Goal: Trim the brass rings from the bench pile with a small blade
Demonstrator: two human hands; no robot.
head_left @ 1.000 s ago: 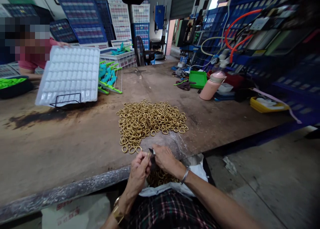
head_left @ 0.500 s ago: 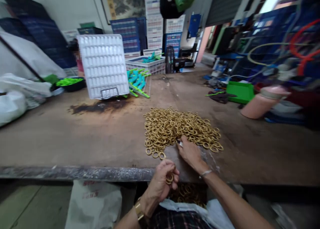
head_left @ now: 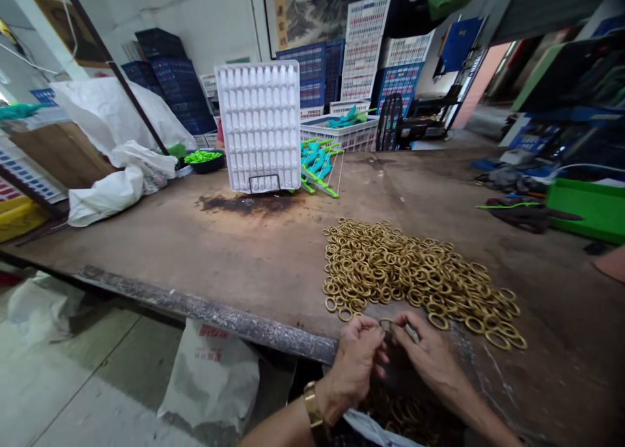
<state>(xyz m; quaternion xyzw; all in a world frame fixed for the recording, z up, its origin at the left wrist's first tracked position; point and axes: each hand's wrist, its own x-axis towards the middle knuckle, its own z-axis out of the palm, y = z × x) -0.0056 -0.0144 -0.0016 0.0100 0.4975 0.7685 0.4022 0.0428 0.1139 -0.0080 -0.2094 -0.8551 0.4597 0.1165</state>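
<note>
A gold-coloured ring (head_left: 385,321) shows between the fingertips of both hands, at the near edge of a spread pile of similar rings (head_left: 405,265). My left hand (head_left: 355,359), with a gold watch at the wrist, is closed, its thumb and fingers pinching the ring from the left. My right hand (head_left: 430,352) meets it from the right, its fingers closed at the same ring. Something small and pale shows at the right fingers, too unclear to name. Below the hands, more rings (head_left: 405,411) lie in an open bag at my lap.
A white moulded tray (head_left: 258,128) stands upright on a wire stand on the brown table (head_left: 273,252). Behind it are teal and green pieces (head_left: 317,161) and stacked crates (head_left: 366,50). A green bin (head_left: 586,206) stands at right, and a white sack (head_left: 209,375) below the table edge.
My right hand has drawn back from the pile to meet my left hand at a ring. The camera has turned left, so the table scene sits further right.
</note>
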